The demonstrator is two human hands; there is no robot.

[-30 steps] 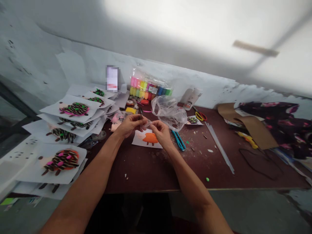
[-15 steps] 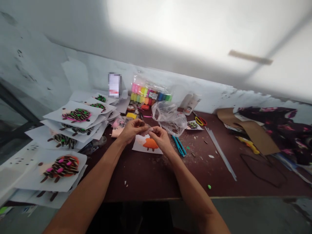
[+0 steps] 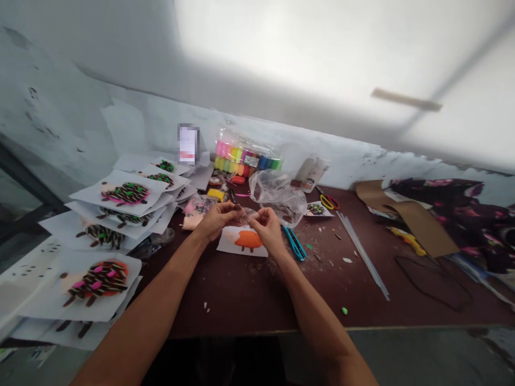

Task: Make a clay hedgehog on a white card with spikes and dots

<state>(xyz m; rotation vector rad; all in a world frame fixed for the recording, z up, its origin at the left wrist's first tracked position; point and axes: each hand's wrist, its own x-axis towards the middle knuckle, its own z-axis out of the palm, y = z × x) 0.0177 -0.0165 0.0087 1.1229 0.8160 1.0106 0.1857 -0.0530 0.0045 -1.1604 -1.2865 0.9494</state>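
Slightly wider apart, left hand (image 3: 219,220) and right hand (image 3: 269,228) keep fingers (image 3: 232,216) clamped on clear plastic (image 3: 247,215).

Craft workspace: scissors (image 3: 330,202), glue gun (image 3: 409,241), hedgehog pictures (image 3: 125,193)

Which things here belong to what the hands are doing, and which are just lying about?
Likely in use:
- clear plastic piece, pinched between left hand and right hand
- sheet with orange figure, just below the hands

Seemingly lying about, untouched:
- teal tool
- scissors
- yellow glue gun
- floral cloth
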